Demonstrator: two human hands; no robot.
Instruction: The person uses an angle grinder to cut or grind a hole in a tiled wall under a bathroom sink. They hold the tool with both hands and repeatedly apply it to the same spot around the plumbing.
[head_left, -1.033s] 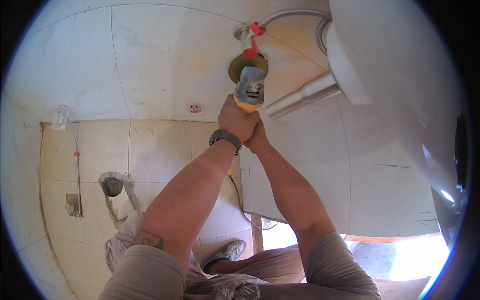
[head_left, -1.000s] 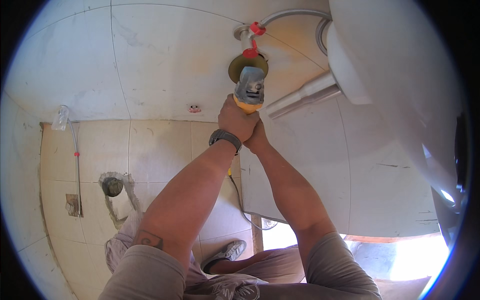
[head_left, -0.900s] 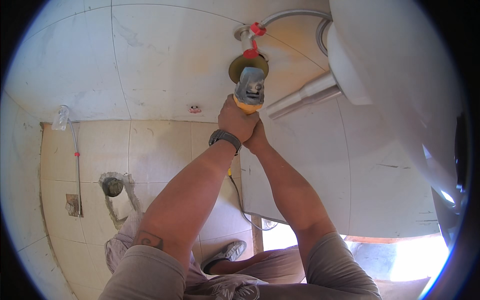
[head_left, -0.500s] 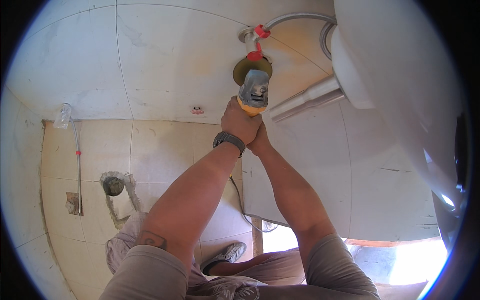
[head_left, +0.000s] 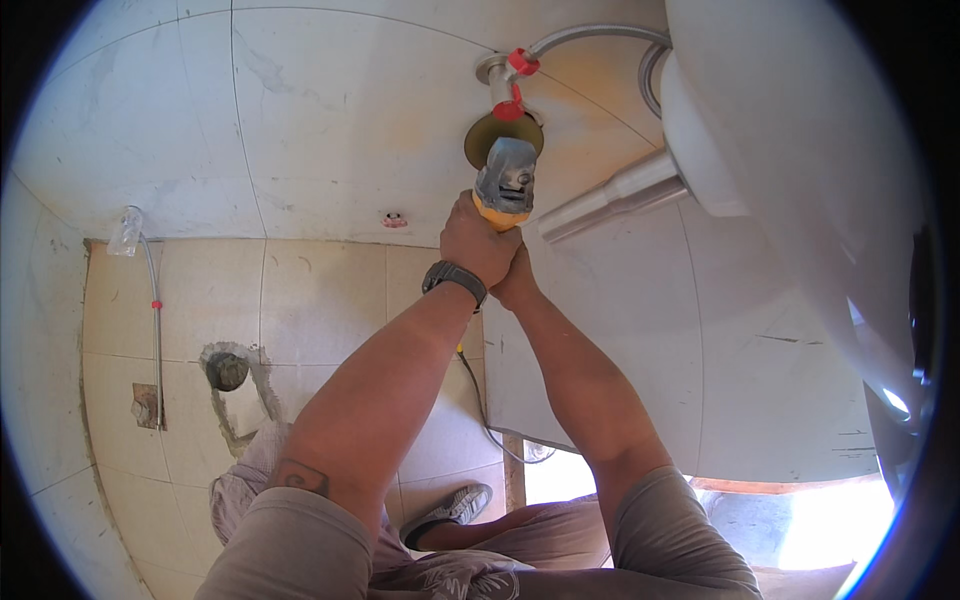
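An angle grinder (head_left: pixel 505 185) with a grey head and yellow body points away from me at the tiled wall. Its round disc (head_left: pixel 485 142) is up at the wall, just below a red-handled valve (head_left: pixel 509 100); whether the disc touches the tile cannot be told. My left hand (head_left: pixel 478 240), with a dark watch at the wrist, is wrapped round the grinder's body behind the head. Close behind it, my right hand (head_left: pixel 516 275) is closed round the rear of the tool, its fingers partly hidden by the left hand.
A braided hose (head_left: pixel 590 35) runs from the valve to a white basin (head_left: pixel 705 140). The basin's metal drain pipe (head_left: pixel 615 195) juts close to the grinder's right. A floor hole (head_left: pixel 228 373) and a hanging hose (head_left: pixel 157 340) are at left. The grinder's cord (head_left: pixel 477 395) trails below my arms.
The grinder and both my hands have shifted very slightly to the left. My grip is the same, and the disc stays at the same spot below the valve.
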